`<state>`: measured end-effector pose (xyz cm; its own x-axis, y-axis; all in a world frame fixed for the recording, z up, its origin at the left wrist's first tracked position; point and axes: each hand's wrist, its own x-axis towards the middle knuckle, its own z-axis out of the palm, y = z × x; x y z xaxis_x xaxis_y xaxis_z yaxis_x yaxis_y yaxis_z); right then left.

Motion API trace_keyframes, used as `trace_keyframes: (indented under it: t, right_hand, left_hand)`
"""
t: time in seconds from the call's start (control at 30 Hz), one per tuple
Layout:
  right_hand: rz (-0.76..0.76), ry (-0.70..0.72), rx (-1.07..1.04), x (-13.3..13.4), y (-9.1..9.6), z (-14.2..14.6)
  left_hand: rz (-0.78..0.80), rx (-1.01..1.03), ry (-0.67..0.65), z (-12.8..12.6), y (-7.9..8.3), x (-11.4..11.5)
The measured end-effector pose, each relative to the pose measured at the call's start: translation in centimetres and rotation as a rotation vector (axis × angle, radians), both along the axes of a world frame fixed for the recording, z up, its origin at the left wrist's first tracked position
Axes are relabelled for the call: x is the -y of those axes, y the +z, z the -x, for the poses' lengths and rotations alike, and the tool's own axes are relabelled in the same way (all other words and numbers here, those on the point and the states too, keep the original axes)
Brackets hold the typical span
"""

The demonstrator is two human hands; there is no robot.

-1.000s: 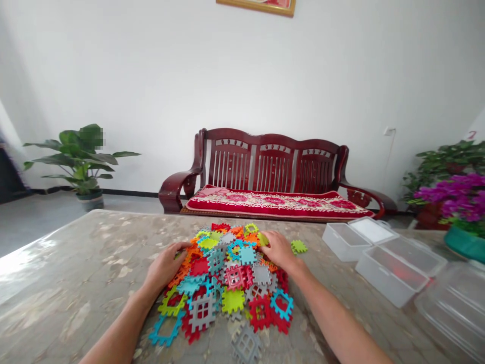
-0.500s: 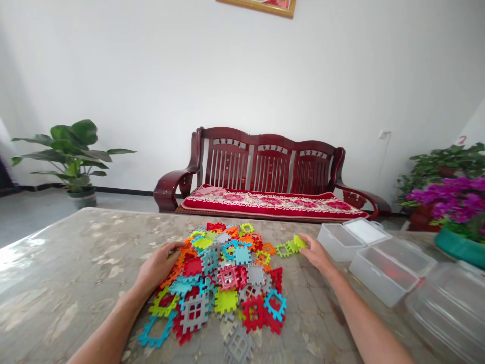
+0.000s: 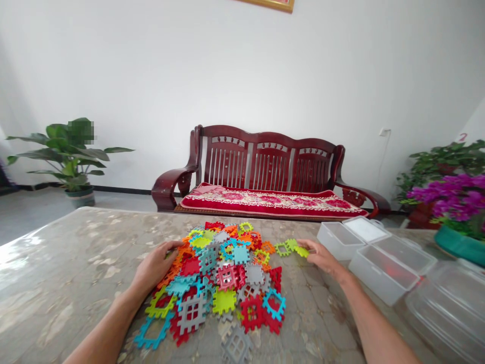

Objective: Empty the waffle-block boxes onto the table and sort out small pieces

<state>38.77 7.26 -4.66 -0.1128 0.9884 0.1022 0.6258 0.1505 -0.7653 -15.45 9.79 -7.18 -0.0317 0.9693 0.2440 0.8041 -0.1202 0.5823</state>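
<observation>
A heap of flat toothed plastic tiles (image 3: 223, 278) in red, orange, teal, grey and lime lies on the marbled table (image 3: 76, 273). My left hand (image 3: 153, 267) rests at the heap's left edge, fingers curled onto an orange tile. My right hand (image 3: 322, 255) is out to the right of the heap, fingers pinched on a lime green tile (image 3: 302, 250). Two more lime tiles (image 3: 287, 247) lie on the table just left of it.
Several clear plastic boxes (image 3: 382, 270) stand at the table's right, the nearest one (image 3: 335, 237) just beyond my right hand. A pot of purple flowers (image 3: 454, 212) is at the far right. Behind the table are a red wooden bench (image 3: 265, 177) and a leafy plant (image 3: 71, 156).
My right hand left the heap's far right side and travelled right with a lime tile, which it now holds low by the other lime tiles. My left hand stayed put.
</observation>
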Motion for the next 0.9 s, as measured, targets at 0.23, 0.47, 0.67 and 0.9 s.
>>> trace_keyframes:
  t: [0.23,0.47,0.67,0.9]
  right_hand:
    - [-0.091,-0.020,0.198,-0.2,1.2,2.3]
    - [-0.133,0.066,0.541,-1.8,1.0,6.2]
    - [-0.212,0.118,0.628,-1.9,1.8,6.8]
    - [-0.324,0.056,0.571,-2.4,1.8,5.6]
  left_hand:
    - [-0.004,0.000,-0.019,0.2,-0.5,-0.3]
    - [-0.016,-0.007,-0.015,0.2,-0.4,-0.2]
    - [-0.014,0.008,-0.009,0.1,-0.3,-0.1]
    - [-0.023,0.022,-0.001,0.0,-0.3,-0.1]
